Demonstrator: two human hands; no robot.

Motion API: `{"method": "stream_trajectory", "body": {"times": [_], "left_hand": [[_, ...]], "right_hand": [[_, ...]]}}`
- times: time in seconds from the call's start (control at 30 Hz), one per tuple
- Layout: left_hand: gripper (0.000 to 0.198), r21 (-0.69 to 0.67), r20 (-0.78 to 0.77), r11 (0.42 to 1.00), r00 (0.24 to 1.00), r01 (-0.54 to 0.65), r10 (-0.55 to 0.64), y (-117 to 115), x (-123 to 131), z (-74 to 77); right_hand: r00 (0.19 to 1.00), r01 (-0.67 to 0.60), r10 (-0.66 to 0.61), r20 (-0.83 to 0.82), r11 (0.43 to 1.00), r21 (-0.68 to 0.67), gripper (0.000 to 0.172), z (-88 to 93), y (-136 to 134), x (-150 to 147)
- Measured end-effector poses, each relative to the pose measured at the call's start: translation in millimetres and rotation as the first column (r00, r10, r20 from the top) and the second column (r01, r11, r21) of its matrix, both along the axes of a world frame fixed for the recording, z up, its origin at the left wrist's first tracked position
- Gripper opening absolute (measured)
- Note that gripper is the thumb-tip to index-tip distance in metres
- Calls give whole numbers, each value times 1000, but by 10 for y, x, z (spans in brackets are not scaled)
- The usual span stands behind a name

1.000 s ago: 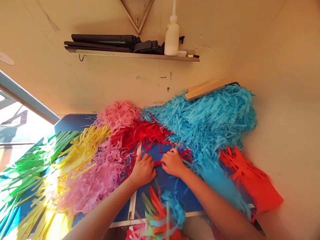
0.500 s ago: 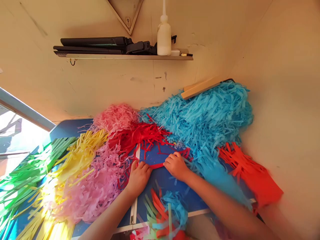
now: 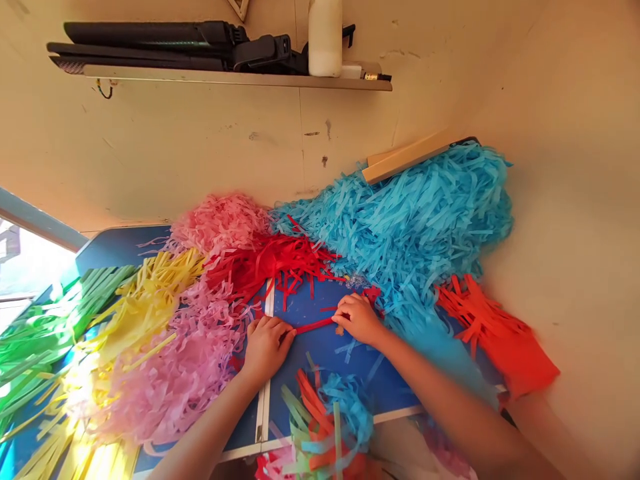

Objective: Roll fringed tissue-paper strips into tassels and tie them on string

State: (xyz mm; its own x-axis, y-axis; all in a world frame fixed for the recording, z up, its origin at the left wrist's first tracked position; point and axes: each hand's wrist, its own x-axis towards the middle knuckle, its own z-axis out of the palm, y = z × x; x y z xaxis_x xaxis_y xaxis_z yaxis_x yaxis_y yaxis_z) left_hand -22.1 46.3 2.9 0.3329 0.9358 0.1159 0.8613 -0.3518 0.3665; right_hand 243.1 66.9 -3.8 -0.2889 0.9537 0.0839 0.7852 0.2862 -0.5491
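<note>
A narrow red paper strip [image 3: 315, 326] is stretched low over the blue table between my hands. My left hand [image 3: 269, 341] pinches its left end, fingers closed. The right end is gripped in the closed fingers of my right hand [image 3: 358, 319]. Behind them lies a heap of red paper strips [image 3: 270, 260]. A large pile of light blue shredded paper [image 3: 415, 220] rises just beyond my right hand. Left of my left hand spreads lilac shredded paper [image 3: 185, 367]. Below both hands, at the near edge, is a multicoloured bunch of paper strips [image 3: 325, 420].
Pink shreds [image 3: 220, 223], yellow strips [image 3: 135, 320] and green strips [image 3: 55, 340] cover the left side of the blue table [image 3: 120, 243]. Orange-red fringed paper [image 3: 505, 340] lies at right. A wall shelf [image 3: 235, 78] holds black tools and a white bottle [image 3: 325, 40].
The camera view has shifted, with the shelf now higher and larger. My hands are slightly farther apart, and more of the red strip shows between them.
</note>
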Motion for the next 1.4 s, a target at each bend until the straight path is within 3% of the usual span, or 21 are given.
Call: {"method": "stream_trajectory", "body": {"times": [0.37,0.57,0.67,0.77,0.93,1.17,1.4], "left_hand": [[18,-65,-5,998,1000,-9,9,86,26,45],[12,-15,-60,1000,998,23,-24,74,93,147],[25,77,-133,983,979,166,-155,31,148,218],[22,215,-277,927,930,306,-243,-3,184,237],[17,266,-279,904,924,336,-261,17,241,193],[14,296,-221,904,943,307,-248,126,308,142],[20,275,-224,898,931,343,-287,166,269,171]], "right_hand": [[997,32,-25,66,994,-107,17,61,105,-60],[984,35,-25,175,998,-56,10,120,97,-99],[971,-65,57,232,998,28,8,202,50,-128],[941,-225,188,283,968,107,13,269,-28,-159],[823,-482,330,462,835,263,25,217,-66,-236],[795,-511,318,516,810,287,22,164,99,-313],[740,-590,405,537,774,230,21,188,168,-400]]}}
